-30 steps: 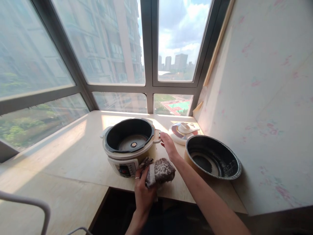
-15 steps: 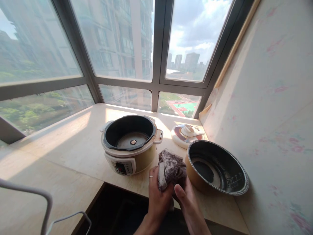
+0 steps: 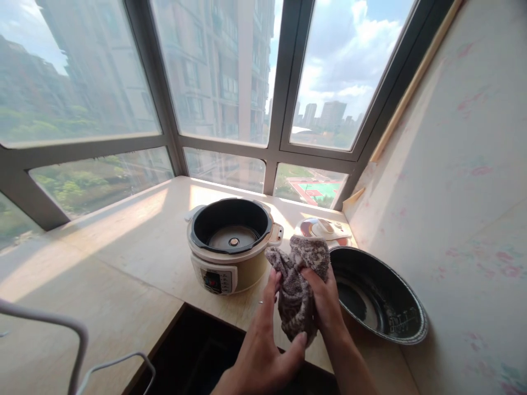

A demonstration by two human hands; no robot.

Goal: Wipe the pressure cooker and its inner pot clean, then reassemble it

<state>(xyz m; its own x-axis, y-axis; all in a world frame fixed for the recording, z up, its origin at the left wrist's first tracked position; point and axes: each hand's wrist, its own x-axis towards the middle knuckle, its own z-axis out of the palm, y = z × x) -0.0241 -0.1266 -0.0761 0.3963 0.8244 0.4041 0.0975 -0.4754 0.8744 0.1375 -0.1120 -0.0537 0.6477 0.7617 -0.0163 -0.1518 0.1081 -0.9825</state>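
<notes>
A crumpled grey-brown cloth is bunched up between my two hands over the counter's front edge. My left hand cups it from the left and below, with a ring on one finger and the thumb along the cloth's lower end. From the right, my right hand grips it, thumb pressed into the folds. Left of the hands stands the electric pressure cooker, lidless, its dark inside showing. To the right, the black inner pot leans tilted, its opening toward me; my right arm covers part of it.
Behind the cloth lies the cooker's lid, partly hidden. A dark opening cuts into the light counter near me. White curved tubing stands at lower left. Windows and a flowered wall border the counter.
The cloth has been turned and opened out from a tight bundle into a longer, looser one. My left hand has shifted lower under it. The view has swung slightly left.
</notes>
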